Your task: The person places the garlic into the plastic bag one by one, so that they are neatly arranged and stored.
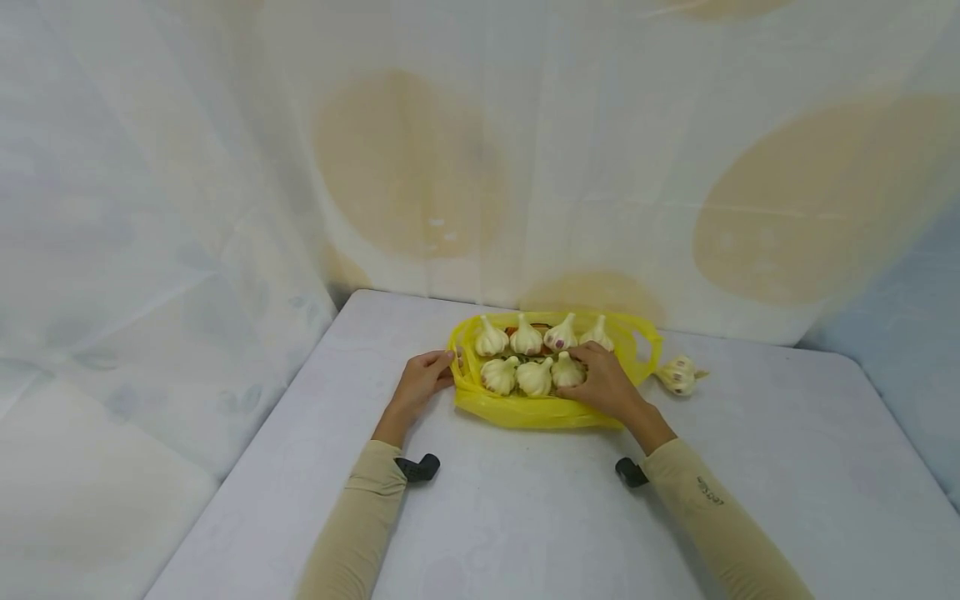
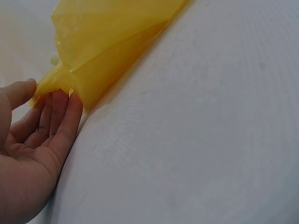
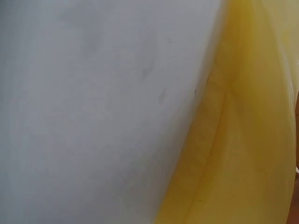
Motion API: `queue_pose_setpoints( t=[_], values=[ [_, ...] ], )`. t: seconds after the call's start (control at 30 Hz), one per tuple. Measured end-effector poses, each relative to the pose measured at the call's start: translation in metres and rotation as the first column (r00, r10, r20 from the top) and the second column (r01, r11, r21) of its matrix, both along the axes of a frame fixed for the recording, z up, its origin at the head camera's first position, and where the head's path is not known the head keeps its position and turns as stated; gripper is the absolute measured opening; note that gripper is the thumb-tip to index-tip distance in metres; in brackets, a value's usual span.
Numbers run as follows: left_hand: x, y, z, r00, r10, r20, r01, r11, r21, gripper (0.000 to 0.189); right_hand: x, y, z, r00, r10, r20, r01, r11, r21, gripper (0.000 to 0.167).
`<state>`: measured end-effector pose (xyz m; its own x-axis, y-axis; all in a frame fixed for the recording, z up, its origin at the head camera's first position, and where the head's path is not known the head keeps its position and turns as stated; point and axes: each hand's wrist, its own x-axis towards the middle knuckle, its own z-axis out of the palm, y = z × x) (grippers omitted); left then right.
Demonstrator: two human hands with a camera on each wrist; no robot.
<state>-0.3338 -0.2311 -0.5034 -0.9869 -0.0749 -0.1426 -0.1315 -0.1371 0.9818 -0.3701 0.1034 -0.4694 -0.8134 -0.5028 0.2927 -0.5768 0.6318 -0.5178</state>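
Observation:
A yellow plastic bag (image 1: 536, 412) lies spread open near the back of the table, with garlic bulbs in two rows inside it. My left hand (image 1: 418, 385) pinches the bag's left end; in the left wrist view, thumb and fingers of that hand (image 2: 35, 147) hold the gathered yellow film. Over the bag's right side, my right hand (image 1: 607, 385) grips the rightmost garlic bulb (image 1: 567, 372) of the front row. Beside it sit another bulb (image 1: 535, 378) and a third (image 1: 499, 375). The right wrist view shows mainly the bag's side (image 3: 238, 154).
Outside the bag, to its right, one garlic bulb (image 1: 678, 376) lies on the white table (image 1: 525, 517). A patterned curtain (image 1: 570, 167) hangs right behind the table's back edge. Something reddish-orange shows behind the back-row bulbs.

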Motion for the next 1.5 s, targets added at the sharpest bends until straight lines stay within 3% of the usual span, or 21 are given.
queue_pose_setpoints(
  t=[0.13,0.27,0.37,0.47,0.7,1.23,1.5],
  values=[
    [-0.001,0.0,0.003,1.0,-0.028,0.012,0.028,1.0,0.013,0.04,0.001,0.0,0.002,1.0,0.001,-0.009,-0.001,1.0,0.007,0.071],
    [0.005,0.002,0.014,0.998,-0.051,0.024,0.051,0.999,0.008,0.039,0.001,0.001,0.003,1.0,0.002,-0.02,-0.002,1.0,0.006,0.071],
    [0.004,0.003,0.012,0.999,-0.04,0.021,0.04,0.999,0.005,0.039,0.0,0.002,0.003,1.0,0.001,-0.027,-0.001,1.0,0.003,0.071],
    [-0.001,0.003,0.001,1.0,-0.013,0.015,0.013,1.0,0.004,0.04,-0.001,0.002,0.003,1.0,-0.007,-0.024,0.007,1.0,0.007,0.072],
    [-0.001,0.005,0.0,1.0,0.002,-0.007,-0.002,1.0,-0.002,0.035,0.001,0.003,0.012,1.0,-0.007,-0.013,0.006,1.0,-0.01,0.07],
    [-0.006,0.005,-0.001,1.0,-0.002,-0.009,0.002,1.0,-0.012,0.034,0.0,0.026,0.06,0.987,0.032,-0.157,-0.038,0.999,-0.036,0.06],
    [-0.01,0.005,0.0,1.0,0.002,-0.017,-0.002,1.0,-0.009,0.035,-0.015,0.059,0.085,0.975,-0.07,-0.21,0.073,0.997,0.008,0.05]
  ],
)
